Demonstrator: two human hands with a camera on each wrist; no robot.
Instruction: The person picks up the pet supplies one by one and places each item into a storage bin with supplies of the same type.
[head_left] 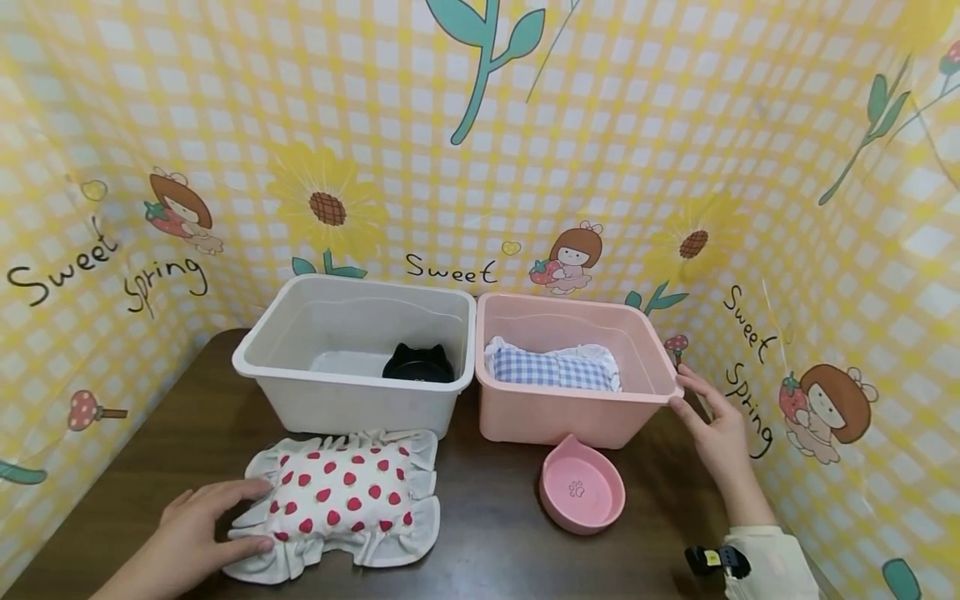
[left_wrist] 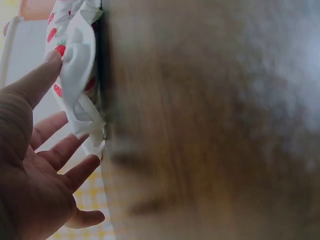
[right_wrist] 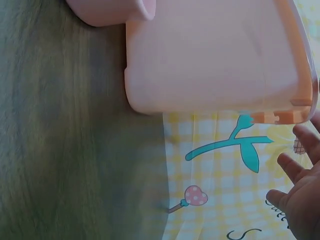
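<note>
- I had the left hand point(head_left: 191, 529), the nearer one, touching the pillow's point(head_left: 341, 492) left end, thumb and fingers apart.
- The pillow lay on the table point(head_left: 487, 533) rightward of those fingers, its long axis running left to right, away from them.
- My right hand point(head_left: 723, 442), fingers spread, was at the pink box's point(head_left: 577, 421) right corner.
</note>
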